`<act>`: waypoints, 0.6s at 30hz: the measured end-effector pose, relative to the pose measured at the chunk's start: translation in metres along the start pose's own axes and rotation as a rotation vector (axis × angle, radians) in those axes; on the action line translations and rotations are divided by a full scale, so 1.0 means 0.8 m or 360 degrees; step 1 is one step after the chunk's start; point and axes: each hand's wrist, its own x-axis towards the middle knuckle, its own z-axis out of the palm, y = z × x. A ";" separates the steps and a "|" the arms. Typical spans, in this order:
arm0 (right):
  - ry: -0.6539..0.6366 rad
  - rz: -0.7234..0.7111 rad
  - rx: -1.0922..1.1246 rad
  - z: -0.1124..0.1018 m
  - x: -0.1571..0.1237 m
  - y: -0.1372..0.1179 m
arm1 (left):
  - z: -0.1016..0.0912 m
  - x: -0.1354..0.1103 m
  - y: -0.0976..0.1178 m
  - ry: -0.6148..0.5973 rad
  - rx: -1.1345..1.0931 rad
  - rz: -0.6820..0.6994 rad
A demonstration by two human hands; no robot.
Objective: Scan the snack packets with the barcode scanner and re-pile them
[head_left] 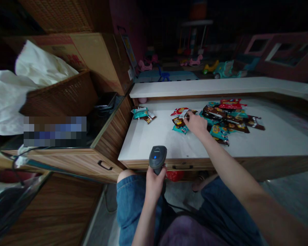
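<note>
My left hand (156, 179) is wrapped round the handle of a dark grey barcode scanner (157, 156), whose blue light is lit, just in front of the desk's front edge. Out over the white desktop (156, 140), my right hand (196, 123) has its fingers closed at a snack packet (184, 114) with a whitish back. Beneath and beside those fingers lie a red packet (178, 111), a brown packet (178, 122) and a teal packet (181, 130). A larger heap of brown, teal and red packets (224, 118) spreads to the right of this hand.
A few teal and brown packets (140, 113) lie at the desk's left end. A raised white ledge (195, 87) runs along the back. On the left stand a wicker basket (64, 94) with white bags and a cardboard box (97, 58). Toy vehicles (224, 70) stand beyond.
</note>
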 end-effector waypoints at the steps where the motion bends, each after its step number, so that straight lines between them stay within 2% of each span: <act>1: 0.0018 -0.0040 -0.0017 0.000 -0.002 -0.011 | 0.000 0.001 -0.001 -0.0001 -0.0004 -0.0012; 4: 0.0000 -0.0250 0.0028 0.010 0.003 -0.056 | -0.002 0.003 -0.003 0.0001 -0.0009 -0.0043; 6: -0.0129 -0.0391 0.0163 0.030 0.016 -0.093 | -0.002 0.004 -0.006 0.0008 -0.0011 -0.0052; 8: -0.0296 -0.0435 0.0331 0.059 0.036 -0.131 | -0.004 0.006 -0.009 0.0022 -0.0023 -0.0052; 10: -0.0405 -0.0349 0.0423 0.092 0.058 -0.166 | -0.006 0.007 -0.013 0.0037 -0.0046 -0.0055; 13: -0.0451 -0.0200 0.0457 0.135 0.085 -0.209 | -0.011 0.009 -0.021 0.0052 -0.0079 -0.0085; 18: -0.0428 -0.0050 0.0573 0.176 0.103 -0.241 | -0.022 0.010 -0.029 0.0048 -0.0099 -0.0171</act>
